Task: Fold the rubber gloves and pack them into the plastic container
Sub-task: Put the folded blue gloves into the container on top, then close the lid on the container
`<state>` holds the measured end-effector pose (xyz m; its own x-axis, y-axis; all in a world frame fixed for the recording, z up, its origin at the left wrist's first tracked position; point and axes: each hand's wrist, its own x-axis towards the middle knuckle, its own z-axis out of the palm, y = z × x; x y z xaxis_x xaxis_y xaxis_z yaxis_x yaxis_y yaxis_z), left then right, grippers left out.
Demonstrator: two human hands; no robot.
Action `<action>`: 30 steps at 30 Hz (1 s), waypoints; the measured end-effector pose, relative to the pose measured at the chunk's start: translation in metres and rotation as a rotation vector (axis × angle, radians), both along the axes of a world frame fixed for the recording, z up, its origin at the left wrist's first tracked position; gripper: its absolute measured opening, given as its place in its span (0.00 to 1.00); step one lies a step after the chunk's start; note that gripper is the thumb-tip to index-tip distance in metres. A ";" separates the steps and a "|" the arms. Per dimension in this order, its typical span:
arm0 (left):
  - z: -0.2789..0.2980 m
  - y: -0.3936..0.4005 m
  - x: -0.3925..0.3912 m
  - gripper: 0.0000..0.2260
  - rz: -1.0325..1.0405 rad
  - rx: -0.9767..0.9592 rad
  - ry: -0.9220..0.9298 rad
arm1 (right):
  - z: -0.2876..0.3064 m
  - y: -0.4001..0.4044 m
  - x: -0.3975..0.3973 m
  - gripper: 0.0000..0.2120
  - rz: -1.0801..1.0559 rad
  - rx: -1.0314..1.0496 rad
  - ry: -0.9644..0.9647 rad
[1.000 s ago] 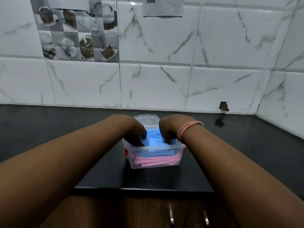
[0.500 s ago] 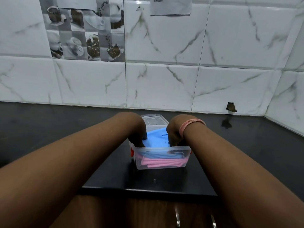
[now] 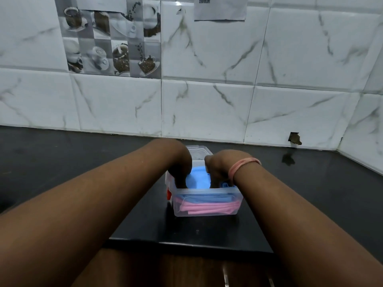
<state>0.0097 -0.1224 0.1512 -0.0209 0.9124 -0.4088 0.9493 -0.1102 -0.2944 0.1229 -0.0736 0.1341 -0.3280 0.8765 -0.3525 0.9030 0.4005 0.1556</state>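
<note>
Tiles of white marble cover the wall (image 3: 207, 104), and at upper left a patch of them shows printed coffee cups (image 3: 112, 42). Below runs the dark bench (image 3: 62, 154), reaching to the wall at the back and to a corner at far right.

From the left the left forearm crosses the bench to the left hand (image 3: 179, 168), which is bent down at the wrist into the left side of the tub (image 3: 205, 201). Its fingers go down into the tub against the blue glove (image 3: 198, 179); whether they are spread, pressed together or pinching the rubber cannot be told, as the back of the hand hides them. A red clip (image 3: 169, 193) shows on the tub's left wall.

The clear plastic tub stands near the front edge of the bench, between the two wrists. Inside it the blue glove lies on top, and through the front wall folded pink gloves (image 3: 207, 209) show under it, at the bottom. Behind the tub, touching or just beside its far rim, lies a clear lid (image 3: 199, 152).

The right hand (image 3: 217, 168) reaches down into the right side of the tub onto the blue glove; its fingers are also hidden, so their state cannot be told. A pink band (image 3: 242, 165) circles the right wrist.

Higher up, a paper sheet (image 3: 219, 9) with a printed code hangs on the wall. Further right a small hole (image 3: 294, 138) breaks the tile just above the bench.
</note>
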 end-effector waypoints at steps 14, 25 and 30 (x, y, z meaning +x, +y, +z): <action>0.015 -0.001 -0.008 0.25 0.042 -0.008 -0.274 | 0.018 0.015 0.004 0.20 0.015 -0.096 0.141; -0.062 0.029 -0.056 0.16 0.702 0.855 -1.506 | -0.025 0.104 0.046 0.03 -0.091 0.139 0.790; -0.115 0.034 -0.067 0.16 0.800 0.881 -1.696 | -0.030 0.127 0.042 0.12 -0.004 0.032 0.667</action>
<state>-0.0577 -0.0882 0.0360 -0.5803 0.8144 -0.0009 0.0316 0.0236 0.9992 0.1654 0.0530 0.1044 -0.4632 0.8849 -0.0487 0.8112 0.4013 -0.4253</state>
